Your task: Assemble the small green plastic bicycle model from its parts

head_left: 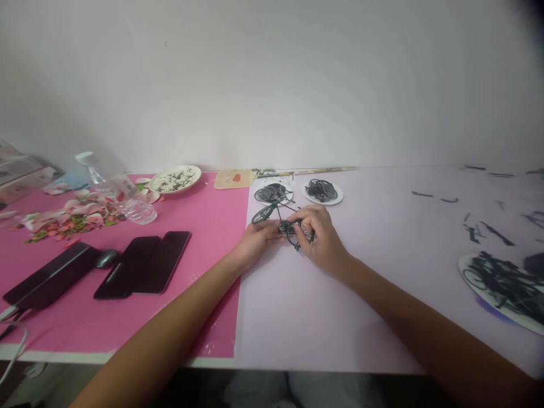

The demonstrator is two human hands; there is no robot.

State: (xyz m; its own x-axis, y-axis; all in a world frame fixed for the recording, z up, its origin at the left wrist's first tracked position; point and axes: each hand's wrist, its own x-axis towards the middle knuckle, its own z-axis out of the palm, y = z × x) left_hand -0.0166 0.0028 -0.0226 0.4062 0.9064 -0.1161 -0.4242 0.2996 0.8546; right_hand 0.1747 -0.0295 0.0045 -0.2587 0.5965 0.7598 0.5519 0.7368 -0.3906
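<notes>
A small dark model bicycle is held tilted between both hands, just above the pale sheet. My left hand pinches its lower middle near the crank, fingers closed. My right hand grips the wheel end on the right, with thumb and fingers pressed around the rim. The other wheel points up and to the left, free of the fingers. Fingers hide part of the bicycle's frame. Just behind the hands stand a plate of dark spoked wheels and a second plate of dark parts.
At right lie a plate of dark bicycle parts and loose black pieces. The pink left side holds two phones, a black box-like device, a clear bottle, petals and a white dish. A wall rises behind.
</notes>
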